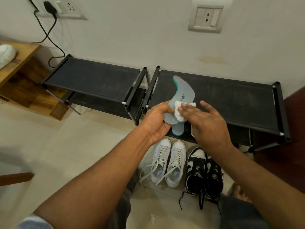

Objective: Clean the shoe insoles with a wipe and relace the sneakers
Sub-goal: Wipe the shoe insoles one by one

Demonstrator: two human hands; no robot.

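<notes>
Pale wall [140,33] carrying left socket [69,9] with charger [50,7] plugged in (cable [54,45] trailing down) and right socket [206,17]. Black left rack [92,80] and right rack [231,100] side by side against wall. Wooden table [24,52] far left. Light tiled floor [49,146].

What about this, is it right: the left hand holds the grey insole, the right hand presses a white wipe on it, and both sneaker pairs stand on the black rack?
Not quite. In the head view the white sneakers and the black-and-white sneakers stand on the floor before the black rack, not on it. The left hand, grey insole, right hand and white wipe are as stated.
</notes>
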